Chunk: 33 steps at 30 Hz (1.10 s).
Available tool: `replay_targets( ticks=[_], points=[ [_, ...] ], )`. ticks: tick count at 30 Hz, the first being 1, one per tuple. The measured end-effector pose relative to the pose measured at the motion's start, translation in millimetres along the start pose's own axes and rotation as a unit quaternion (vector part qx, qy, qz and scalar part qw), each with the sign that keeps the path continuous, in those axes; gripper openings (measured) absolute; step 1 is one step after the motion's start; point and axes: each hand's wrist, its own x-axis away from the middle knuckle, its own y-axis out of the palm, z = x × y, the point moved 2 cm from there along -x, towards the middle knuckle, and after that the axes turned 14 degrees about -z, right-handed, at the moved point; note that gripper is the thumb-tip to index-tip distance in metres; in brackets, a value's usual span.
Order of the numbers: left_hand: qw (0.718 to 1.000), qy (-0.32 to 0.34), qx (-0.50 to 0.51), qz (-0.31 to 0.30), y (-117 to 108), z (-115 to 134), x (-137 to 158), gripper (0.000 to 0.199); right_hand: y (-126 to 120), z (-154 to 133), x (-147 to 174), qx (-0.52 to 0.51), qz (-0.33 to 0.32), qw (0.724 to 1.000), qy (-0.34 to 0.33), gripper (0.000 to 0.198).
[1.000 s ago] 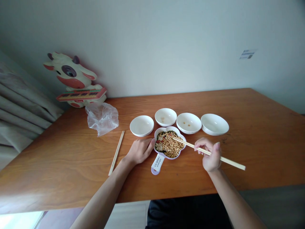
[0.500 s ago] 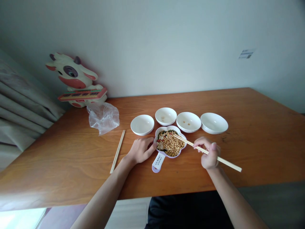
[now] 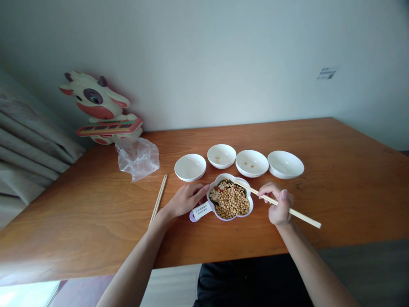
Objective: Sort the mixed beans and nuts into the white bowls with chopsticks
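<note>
My left hand (image 3: 187, 199) pinches the left rim of a flower-shaped purple dish (image 3: 223, 218) with a labelled handle. Inside it lie yellowish beans (image 3: 232, 204), with pale flat pieces, red bits and dark green bits toward the far left. Held in my right hand (image 3: 278, 206) is a pair of chopsticks (image 3: 300, 216); their tips reach over the dish's far side. No piece can be made out between the tips. Behind the dish stand white bowls: a left bowl (image 3: 190, 168), a second bowl (image 3: 221, 150) with small pale pieces, a third bowl (image 3: 252, 174) with two beans, and a right bowl (image 3: 286, 165).
A second pair of chopsticks (image 3: 159, 198) rests on the wooden table (image 3: 345, 187), left of the dish and partly behind my left forearm. Further back are a crumpled clear plastic bag (image 3: 137, 157) and a cow-shaped toy keyboard (image 3: 102, 108). A wall rises behind.
The purple dish has turned clockwise and shifted slightly toward me, so its handle now points left, below my left hand. The chopstick tips stay near the dish's far side.
</note>
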Motion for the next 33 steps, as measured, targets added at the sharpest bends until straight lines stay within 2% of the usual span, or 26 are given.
replay_targets(
  ticks=[3, 6, 9, 13, 21, 29, 33],
  points=[
    [0.999, 0.017, 0.011, -0.034, -0.6, 0.1, 4.2, 0.064, 0.0, -1.7, -0.4, 0.005, 0.001, 1.0, 0.002, 0.075],
    [0.996, 0.037, -0.045, -0.062, -0.5, 0.0, 8.3, 0.06, 0.0, -3.0, -0.7, 0.01, 0.001, 1.0, 0.003, 0.075],
    [0.991, 0.057, -0.105, -0.061, -2.5, 0.5, 12.0, 0.055, -0.1, -2.8, -0.7, 0.01, 0.003, 1.0, 0.0, 0.075],
    [0.991, 0.071, -0.094, -0.066, -7.2, -0.4, 16.7, 0.045, -0.4, -2.2, -0.6, 0.006, 0.002, 1.0, -0.008, 0.072],
    [0.969, 0.106, -0.224, -0.016, -11.6, -8.1, 20.7, 0.042, 0.6, -3.8, -1.4, 0.0, -0.001, 1.0, -0.019, 0.069],
    [0.947, 0.051, -0.31, 0.067, -12.4, -29.0, 19.5, 0.049, 1.7, -6.3, -2.9, -0.007, 0.002, 1.0, -0.019, 0.068],
    [0.944, 0.027, -0.317, 0.083, -15.1, -34.6, 19.1, 0.05, 2.0, -8.1, -3.6, -0.007, 0.003, 1.0, -0.017, 0.068]
  ],
)
